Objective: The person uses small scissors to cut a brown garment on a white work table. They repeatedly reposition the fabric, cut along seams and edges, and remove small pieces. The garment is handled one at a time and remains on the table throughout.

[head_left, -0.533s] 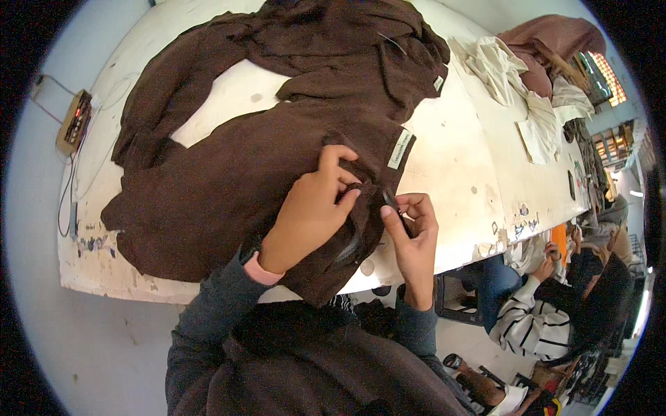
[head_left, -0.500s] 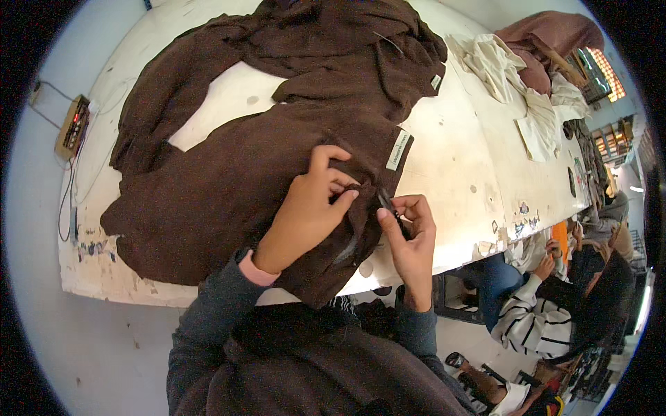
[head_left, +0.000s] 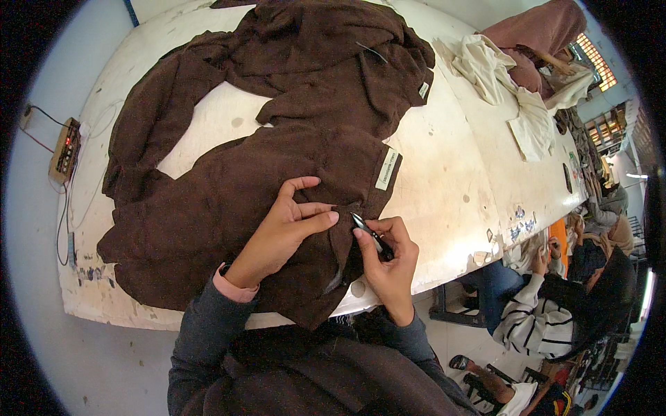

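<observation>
So there's a dark brown fabric garment (head_left: 229, 201) spread along the near edge of the table (head_left: 444, 180), with its lower folds hanging about at that edge. The left hand (head_left: 288, 222) lies over it, thumb and a finger pinching a bit of the cloth, index finger arched up a little. The right hand (head_left: 390, 260) is closed around a small pair of black-handled snips with shiny metal tips (head_left: 374, 239), and those tips point at the fabric just beside the pinch. Can't tell if they're actually touching it.

A white rectangular label (head_left: 388, 168) sits on the garment's right-hand border, a bit beyond the snips. More bunched dark brown fabric (head_left: 333, 62) is heaped toward the far edge, with a smaller white label (head_left: 423, 90) on it. Over by the far right corner there's a crumpled cream cloth (head_left: 485, 66), well apart from both hands.
</observation>
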`<action>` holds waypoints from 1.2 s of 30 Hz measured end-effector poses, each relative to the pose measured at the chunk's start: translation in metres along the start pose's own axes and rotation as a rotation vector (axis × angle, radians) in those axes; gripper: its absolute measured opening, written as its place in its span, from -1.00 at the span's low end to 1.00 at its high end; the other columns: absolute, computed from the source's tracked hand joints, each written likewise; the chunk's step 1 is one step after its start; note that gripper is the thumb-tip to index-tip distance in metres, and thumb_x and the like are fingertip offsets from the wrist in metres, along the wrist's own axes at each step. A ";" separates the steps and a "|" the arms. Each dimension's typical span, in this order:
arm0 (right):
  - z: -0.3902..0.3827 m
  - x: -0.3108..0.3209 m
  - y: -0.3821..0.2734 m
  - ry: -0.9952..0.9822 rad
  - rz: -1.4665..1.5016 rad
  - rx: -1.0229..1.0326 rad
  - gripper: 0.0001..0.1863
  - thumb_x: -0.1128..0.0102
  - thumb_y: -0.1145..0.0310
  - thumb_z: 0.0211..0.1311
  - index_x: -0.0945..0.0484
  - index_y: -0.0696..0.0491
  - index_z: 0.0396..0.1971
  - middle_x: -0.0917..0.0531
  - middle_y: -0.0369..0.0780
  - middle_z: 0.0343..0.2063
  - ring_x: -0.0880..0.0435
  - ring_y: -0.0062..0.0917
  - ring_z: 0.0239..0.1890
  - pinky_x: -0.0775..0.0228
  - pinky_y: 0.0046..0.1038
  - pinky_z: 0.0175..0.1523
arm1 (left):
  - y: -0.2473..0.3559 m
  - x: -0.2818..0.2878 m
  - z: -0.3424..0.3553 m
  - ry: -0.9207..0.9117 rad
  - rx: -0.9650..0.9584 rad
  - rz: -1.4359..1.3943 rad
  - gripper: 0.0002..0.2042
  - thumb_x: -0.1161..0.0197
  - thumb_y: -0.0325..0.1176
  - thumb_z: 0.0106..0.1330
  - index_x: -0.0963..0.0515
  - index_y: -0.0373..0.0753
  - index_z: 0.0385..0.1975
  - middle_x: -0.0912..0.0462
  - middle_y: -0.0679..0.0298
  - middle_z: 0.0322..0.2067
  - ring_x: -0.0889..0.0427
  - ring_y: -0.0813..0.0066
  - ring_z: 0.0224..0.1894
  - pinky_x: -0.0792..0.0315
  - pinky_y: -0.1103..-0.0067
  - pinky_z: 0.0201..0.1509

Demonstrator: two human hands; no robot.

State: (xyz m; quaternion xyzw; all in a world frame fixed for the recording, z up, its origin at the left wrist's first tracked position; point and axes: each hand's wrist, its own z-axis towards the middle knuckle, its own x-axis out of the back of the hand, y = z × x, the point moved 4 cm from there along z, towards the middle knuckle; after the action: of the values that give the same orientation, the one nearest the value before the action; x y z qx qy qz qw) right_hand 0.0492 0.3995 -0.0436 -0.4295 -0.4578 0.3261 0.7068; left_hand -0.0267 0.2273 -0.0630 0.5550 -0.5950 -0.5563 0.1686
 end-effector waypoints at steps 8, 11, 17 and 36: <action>0.001 -0.001 -0.002 0.063 0.022 0.050 -0.77 -0.45 0.41 0.22 -0.59 0.17 -0.25 -0.73 -0.16 -0.46 -0.64 -0.64 -0.46 -0.47 -0.55 -0.32 | -0.004 0.004 0.000 -0.018 -0.006 -0.067 -0.33 -0.35 -0.52 0.36 -0.10 -0.25 0.37 -0.64 0.14 -0.07 -0.64 0.46 0.02 -0.50 0.56 0.16; 0.002 -0.001 -0.005 0.070 -0.026 0.123 -0.74 -0.48 0.41 0.17 -0.59 0.16 -0.23 -0.71 -0.20 -0.46 -0.62 -0.64 -0.45 -0.47 -0.55 -0.32 | -0.004 0.004 0.000 -0.039 -0.010 -0.049 -0.33 -0.36 -0.49 0.36 -0.09 -0.27 0.36 -0.64 0.09 -0.05 -0.63 0.45 0.03 -0.49 0.56 0.18; 0.038 0.023 -0.033 0.134 -0.135 0.142 -0.68 -0.52 0.43 0.09 -0.64 0.14 -0.16 -0.66 -0.27 -0.47 -0.57 -0.68 -0.47 -0.39 -0.63 -0.34 | 0.000 0.000 -0.003 -0.022 -0.004 0.036 -0.34 -0.35 -0.49 0.38 -0.05 -0.30 0.34 -0.66 -0.01 -0.01 -0.63 0.45 0.06 -0.48 0.56 0.21; 0.092 0.038 0.008 -0.278 -0.475 0.334 -0.79 -0.21 0.55 0.21 -0.68 0.04 -0.16 -0.75 -0.25 -0.42 -0.66 -0.62 -0.49 -0.46 -0.57 -0.30 | -0.013 0.007 -0.002 -0.101 -0.022 0.034 -0.37 -0.29 -0.53 0.41 -0.03 -0.26 0.34 -0.69 -0.04 0.00 -0.63 0.43 0.06 -0.46 0.53 0.23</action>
State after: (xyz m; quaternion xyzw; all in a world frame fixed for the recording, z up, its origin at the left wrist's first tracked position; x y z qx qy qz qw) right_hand -0.0230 0.4637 -0.0179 -0.1399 -0.5775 0.2784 0.7546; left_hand -0.0213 0.2239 -0.0761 0.5143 -0.6058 -0.5873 0.1539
